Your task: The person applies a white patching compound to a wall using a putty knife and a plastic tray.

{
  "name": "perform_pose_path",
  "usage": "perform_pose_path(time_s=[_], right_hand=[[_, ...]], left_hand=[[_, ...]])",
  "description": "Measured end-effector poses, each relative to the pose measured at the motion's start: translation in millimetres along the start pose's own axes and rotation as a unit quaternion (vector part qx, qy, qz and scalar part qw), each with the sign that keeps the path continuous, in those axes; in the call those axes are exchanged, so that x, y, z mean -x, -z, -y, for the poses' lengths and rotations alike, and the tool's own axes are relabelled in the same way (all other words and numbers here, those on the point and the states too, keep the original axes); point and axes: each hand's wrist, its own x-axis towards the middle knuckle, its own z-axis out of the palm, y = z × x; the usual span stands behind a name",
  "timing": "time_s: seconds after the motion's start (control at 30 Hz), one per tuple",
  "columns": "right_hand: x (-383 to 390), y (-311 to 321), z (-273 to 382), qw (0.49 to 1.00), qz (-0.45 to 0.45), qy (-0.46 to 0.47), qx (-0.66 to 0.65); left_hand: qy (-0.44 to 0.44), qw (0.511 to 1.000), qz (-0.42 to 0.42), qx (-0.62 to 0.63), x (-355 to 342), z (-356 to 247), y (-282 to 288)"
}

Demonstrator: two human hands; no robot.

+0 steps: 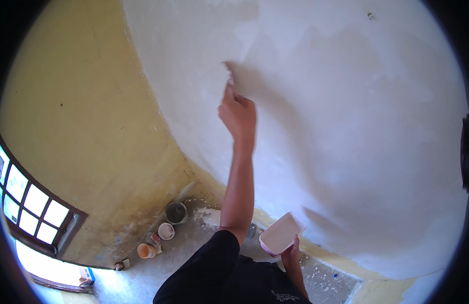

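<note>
Left hand: raised, arm stretched up; left hand (238, 117) has fingers clenched around tool, one finger pointing up along it
Tool: thin flat tool smeared with white (230, 76), seen nearly edge-on, blurred, exact kind can't be told; upper end at the wall, its shadow meeting the tip
Wall worked on: wide wall coated in white and pale grey patches (356, 131); arm shadow runs down it, right of the forearm
Right hand: held low near the body; right hand (291, 253) grasps the tray by its near right edge, thumb up on the rim
Tray: pale pinkish-white rectangular deep-sided tray (282, 234), tilted, hollow side up, just out from the foot of the white wall; whether paste covers its bottom, can't tell
Clothing: black short-sleeved shirt (209, 268), pale print low on front
Side wall: stained mustard-yellow wall (92, 101), meets white wall left of the tool
Window: brown-framed window with small bright panes (37, 200), far left
Floor: grey, white-splattered floor (194, 256)
Containers: along yellow wall's foot, dark round bucket (176, 213), white round tub (166, 231), small reddish container (152, 238), orange round tub (146, 251)
Box: blue-and-white box (86, 276), lower left
</note>
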Motion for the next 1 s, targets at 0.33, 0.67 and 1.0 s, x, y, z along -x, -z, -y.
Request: perform_pose_path(time_s=[0.33, 0.67, 1.0], right_hand=[[8.5, -14.0, 7.3, 0.999, -0.003, 0.028, -0.044], [7.4, -7.0, -4.9, 0.998, -0.019, 0.043, -0.051], [10.0, 1.1, 9.8, 0.997, -0.018, 0.060, -0.048]], left_hand=[[-0.165, 0.975, 0.108, 0.108, 95.5, -64.0, 32.9], [-0.273, 0.954, 0.076, -0.101, 75.3, -22.2, -38.0], [-0.161, 0.987, 0.013, 0.000, 99.1, 48.1, 36.1]])
